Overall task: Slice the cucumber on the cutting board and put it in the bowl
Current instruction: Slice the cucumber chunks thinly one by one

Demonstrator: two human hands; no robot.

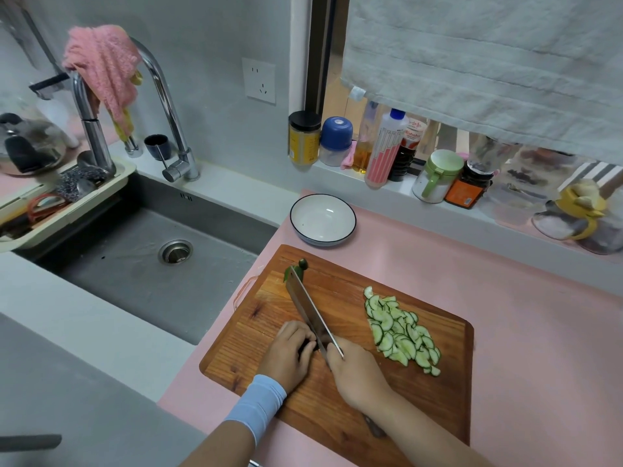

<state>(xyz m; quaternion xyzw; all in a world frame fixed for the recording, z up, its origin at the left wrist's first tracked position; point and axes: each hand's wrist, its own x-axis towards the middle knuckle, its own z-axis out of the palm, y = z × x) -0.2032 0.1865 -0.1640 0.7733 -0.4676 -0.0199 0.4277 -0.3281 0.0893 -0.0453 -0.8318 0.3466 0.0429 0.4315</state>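
Bowl (323,219) beyond board (337,274); cucumber end (302,265) seemingly behind knife (308,311)

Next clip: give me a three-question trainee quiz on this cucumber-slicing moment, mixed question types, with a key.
1. True or false: the bowl already holds some of the cucumber slices.
2. Which hand grips the knife? A) left B) right C) neither
3. Fill in: the slices lie piled on the cutting board, to the ____ of the blade.

Key:
1. False. The bowl is empty.
2. B. The right hand grips it, while the left hand holds the remaining cucumber against the blade.
3. Right.
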